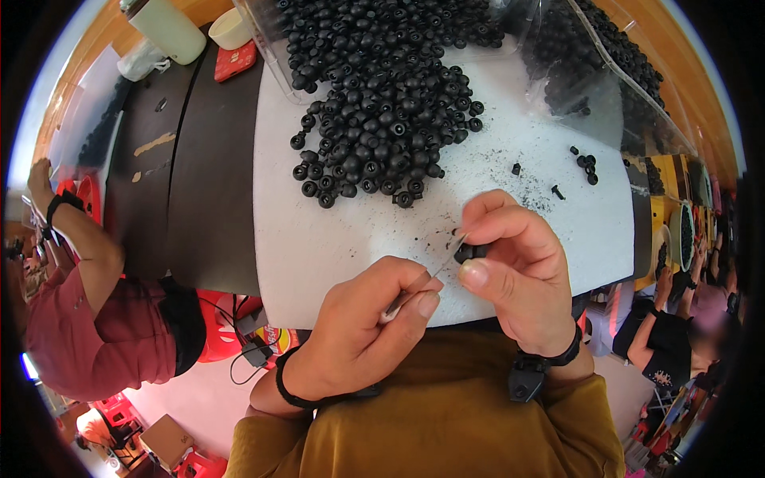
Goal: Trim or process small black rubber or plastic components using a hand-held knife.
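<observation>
The left hand [358, 327] holds a thin metal tool [422, 279], its fingers pressed together around the lower part of the shaft, and the tip of the tool points up and to the right. The right hand [518, 263] holds a small black rubber piece [470, 252] between thumb and forefinger, the fingers pinched on it, just above the near edge of the white worktop [319, 239]. The tip of the tool reaches this piece (whether it goes inside, I cannot tell). Both wrists carry a black band.

Farther on the worktop lies a big pile of the same black pieces [382, 127], well apart from the hands, and it spreads out of a clear plastic bag [263, 48]. A few loose pieces [586, 163] lie to the right. At the left, another person in a red shirt [88, 334] sits beside a dark table [191, 183].
</observation>
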`<state>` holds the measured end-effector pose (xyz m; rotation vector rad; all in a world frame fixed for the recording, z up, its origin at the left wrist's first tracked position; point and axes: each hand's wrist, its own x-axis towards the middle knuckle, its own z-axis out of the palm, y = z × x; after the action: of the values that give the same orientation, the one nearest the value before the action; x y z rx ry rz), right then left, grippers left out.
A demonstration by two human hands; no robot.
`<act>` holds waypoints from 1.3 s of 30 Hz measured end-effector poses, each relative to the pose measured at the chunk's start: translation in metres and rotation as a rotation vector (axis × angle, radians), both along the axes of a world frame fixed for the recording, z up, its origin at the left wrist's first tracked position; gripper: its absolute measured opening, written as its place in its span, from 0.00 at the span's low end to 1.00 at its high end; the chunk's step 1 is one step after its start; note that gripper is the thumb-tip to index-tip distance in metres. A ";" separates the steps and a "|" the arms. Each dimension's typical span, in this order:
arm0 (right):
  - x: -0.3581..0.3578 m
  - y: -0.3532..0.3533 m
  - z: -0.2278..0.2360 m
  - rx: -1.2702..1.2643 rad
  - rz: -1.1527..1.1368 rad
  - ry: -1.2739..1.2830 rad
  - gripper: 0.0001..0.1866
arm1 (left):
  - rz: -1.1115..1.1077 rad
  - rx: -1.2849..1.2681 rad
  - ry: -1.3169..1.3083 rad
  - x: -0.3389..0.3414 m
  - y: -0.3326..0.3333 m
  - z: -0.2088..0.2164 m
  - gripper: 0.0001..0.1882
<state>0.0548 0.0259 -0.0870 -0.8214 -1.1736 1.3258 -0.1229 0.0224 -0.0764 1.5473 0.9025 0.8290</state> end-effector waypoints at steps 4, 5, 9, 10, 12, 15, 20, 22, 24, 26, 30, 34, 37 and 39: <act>0.002 -0.010 0.006 -0.256 0.052 0.181 0.12 | 0.038 -0.076 -0.034 0.003 -0.004 0.001 0.04; 0.003 -0.011 0.006 -0.287 0.064 0.221 0.12 | 0.030 -0.073 -0.028 0.003 -0.004 0.000 0.04; 0.001 -0.016 0.011 -0.363 0.067 0.235 0.12 | -0.021 0.030 0.008 0.001 -0.001 -0.006 0.06; 0.001 -0.016 0.010 -0.364 0.068 0.234 0.12 | -0.004 0.118 0.046 0.002 -0.001 -0.007 0.07; 0.002 -0.017 0.005 -0.307 0.117 0.244 0.12 | 0.017 0.203 0.084 0.004 -0.002 -0.009 0.09; 0.007 -0.019 -0.004 -0.229 0.177 0.215 0.12 | -0.012 0.233 0.133 0.006 -0.002 -0.009 0.11; 0.004 -0.019 -0.009 -0.192 0.203 0.283 0.12 | 0.049 0.351 0.167 0.009 -0.002 -0.010 0.08; 0.004 -0.019 -0.011 -0.175 0.211 0.297 0.12 | 0.034 0.356 0.184 0.008 -0.001 -0.009 0.08; 0.005 -0.019 -0.012 -0.150 0.211 0.287 0.12 | 0.020 0.362 0.201 0.008 -0.001 -0.009 0.08; 0.005 -0.019 -0.010 -0.166 0.224 0.281 0.12 | 0.032 0.356 0.209 0.007 -0.001 -0.011 0.08; 0.003 -0.020 -0.010 -0.161 0.228 0.288 0.12 | 0.004 0.393 0.236 0.005 -0.001 -0.014 0.12; 0.004 -0.021 -0.008 -0.187 0.211 0.256 0.12 | 0.008 0.350 0.243 0.006 -0.001 -0.008 0.08; 0.003 -0.022 -0.008 -0.215 0.185 0.248 0.12 | 0.005 0.358 0.258 0.006 -0.002 -0.007 0.08; 0.003 -0.022 -0.010 -0.162 0.194 0.282 0.12 | 0.000 0.362 0.253 0.006 -0.002 -0.008 0.09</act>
<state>0.0579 0.0036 -0.0972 -0.6206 -0.9492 1.6548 -0.1169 0.0207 -0.0847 2.0020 0.9699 0.8408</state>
